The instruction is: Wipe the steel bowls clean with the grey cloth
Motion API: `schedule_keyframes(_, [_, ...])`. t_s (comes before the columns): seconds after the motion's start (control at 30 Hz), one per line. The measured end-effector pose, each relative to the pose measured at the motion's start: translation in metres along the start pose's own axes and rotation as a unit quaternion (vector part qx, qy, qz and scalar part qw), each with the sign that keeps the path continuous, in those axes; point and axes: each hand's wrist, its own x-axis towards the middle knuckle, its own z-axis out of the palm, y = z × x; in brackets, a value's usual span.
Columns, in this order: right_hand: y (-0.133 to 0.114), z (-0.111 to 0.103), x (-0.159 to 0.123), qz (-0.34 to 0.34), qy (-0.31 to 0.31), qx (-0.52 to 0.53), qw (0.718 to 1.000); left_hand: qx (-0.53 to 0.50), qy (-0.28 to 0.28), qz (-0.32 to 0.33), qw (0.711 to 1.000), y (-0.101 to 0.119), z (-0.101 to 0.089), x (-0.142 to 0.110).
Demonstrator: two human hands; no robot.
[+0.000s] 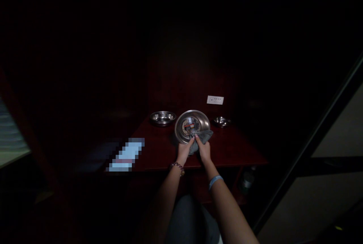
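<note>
A round steel plate is held tilted up over the dark red table, its shiny face toward me. My left hand grips its lower left rim. My right hand presses a grey cloth against the plate's lower right edge, fingers closed on the cloth. A bead bracelet sits on my left wrist and a blue band on my right.
A steel bowl stands at the table's back left and a smaller steel bowl at the back right. A white socket panel is on the wall behind. A pale blurred patch lies at the table's left edge. The surroundings are very dark.
</note>
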Motion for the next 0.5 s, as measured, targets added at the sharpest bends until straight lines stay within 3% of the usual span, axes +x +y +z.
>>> schedule_keyframes(0.5, [0.008,-0.003,0.003,-0.021,0.009,-0.031,0.999,-0.016,0.006,0.015,1.000,-0.024,-0.007,0.014])
